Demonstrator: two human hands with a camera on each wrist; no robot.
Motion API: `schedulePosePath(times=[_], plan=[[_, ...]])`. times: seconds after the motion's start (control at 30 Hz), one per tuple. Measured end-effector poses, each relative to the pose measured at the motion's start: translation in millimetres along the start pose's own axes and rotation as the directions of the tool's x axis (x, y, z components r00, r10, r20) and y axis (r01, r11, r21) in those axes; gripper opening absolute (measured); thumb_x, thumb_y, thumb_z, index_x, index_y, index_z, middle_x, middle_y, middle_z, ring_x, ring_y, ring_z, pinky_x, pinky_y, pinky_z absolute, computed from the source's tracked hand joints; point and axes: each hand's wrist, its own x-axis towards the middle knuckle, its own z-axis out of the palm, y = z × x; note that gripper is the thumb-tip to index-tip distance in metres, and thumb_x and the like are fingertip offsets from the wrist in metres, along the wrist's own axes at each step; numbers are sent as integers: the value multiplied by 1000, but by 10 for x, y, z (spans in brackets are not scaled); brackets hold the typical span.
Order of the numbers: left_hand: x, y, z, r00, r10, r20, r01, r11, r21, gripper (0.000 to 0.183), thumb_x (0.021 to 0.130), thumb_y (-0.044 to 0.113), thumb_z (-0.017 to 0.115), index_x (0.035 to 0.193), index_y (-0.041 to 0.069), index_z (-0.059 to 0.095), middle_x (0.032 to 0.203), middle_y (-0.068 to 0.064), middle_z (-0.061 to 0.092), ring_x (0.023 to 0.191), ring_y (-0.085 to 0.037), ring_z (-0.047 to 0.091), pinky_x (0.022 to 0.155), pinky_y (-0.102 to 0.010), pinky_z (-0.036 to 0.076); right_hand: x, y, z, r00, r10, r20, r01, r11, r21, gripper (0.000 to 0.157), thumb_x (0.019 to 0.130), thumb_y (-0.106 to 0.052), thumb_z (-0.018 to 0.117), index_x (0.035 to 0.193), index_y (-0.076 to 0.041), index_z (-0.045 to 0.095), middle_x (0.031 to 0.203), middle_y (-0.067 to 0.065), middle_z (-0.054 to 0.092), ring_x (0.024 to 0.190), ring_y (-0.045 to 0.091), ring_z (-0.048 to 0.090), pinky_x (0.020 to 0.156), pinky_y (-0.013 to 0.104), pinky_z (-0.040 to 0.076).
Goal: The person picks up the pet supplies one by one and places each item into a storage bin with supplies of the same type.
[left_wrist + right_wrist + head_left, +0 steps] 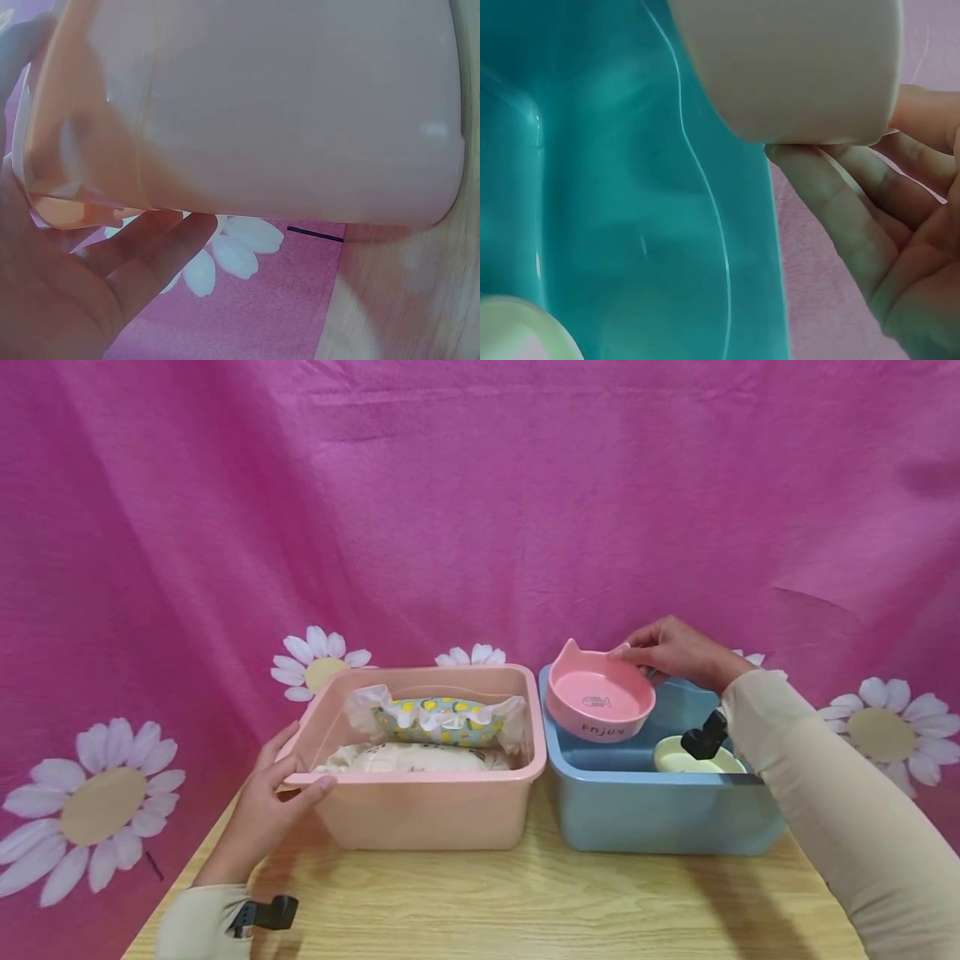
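In the head view my right hand (pixel 671 650) grips a pink cat-eared bowl (pixel 600 697) by its far right edge, thumb at the rim. The bowl is tilted so its inside and the word on its front show, and it hangs over the left part of the blue bin (pixel 667 814). From below, the right wrist view shows fingers (pixel 825 202) under the bowl (pixel 802 67). My left hand (pixel 270 802) holds the near left corner of the pink bin (pixel 427 814), thumb over the rim and fingers along the outer side.
A pale yellow dish (pixel 693 758) lies inside the blue bin. The pink bin holds a lemon-print, frilled fabric item (pixel 442 718) and a cream cloth item (pixel 420 758). Both bins stand side by side on a wooden table (pixel 450 902), before a magenta flowered curtain (pixel 480 510).
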Motion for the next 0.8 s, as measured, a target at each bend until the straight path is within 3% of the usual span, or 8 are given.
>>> schedulePosePath(times=[0.17, 0.37, 0.57, 0.8], plan=[[-27, 33, -1, 1000, -14, 6, 14, 1000, -4, 27, 79, 18, 70, 68, 6, 48, 142, -14, 27, 122, -35, 35, 81, -7, 35, 16, 105, 51, 1000, 27, 9, -28, 999, 38, 37, 83, -35, 63, 107, -7, 65, 87, 9, 66, 79, 24, 57, 67, 35, 52], [-23, 19, -3, 999, -31, 13, 31, 1000, 1, 26, 78, 20, 70, 70, 6, 49, 143, -11, 26, 123, -33, 34, 87, -20, 34, 48, 207, 83, 999, 47, 0, -47, 997, 57, 42, 81, -39, 64, 109, -8, 65, 88, 8, 65, 82, 23, 55, 67, 34, 51], [-3, -163, 7, 999, -36, 23, 36, 999, -9, 27, 77, 24, 72, 71, 9, 50, 145, -4, 24, 123, -32, 34, 78, -9, 39, 37, 251, 100, 998, 53, 21, -54, 996, 70, 42, 82, -39, 63, 111, -8, 64, 92, 9, 65, 85, 24, 55, 70, 35, 51], [31, -304, 46, 999, -32, 14, 31, 999, 16, 29, 76, 29, 72, 71, 11, 50, 145, 3, 23, 123, -29, 34, 80, -14, 42, -4, 287, 71, 998, 45, 44, -49, 996, 76, 45, 82, -40, 62, 112, -5, 62, 90, 10, 65, 82, 24, 56, 69, 34, 52]])
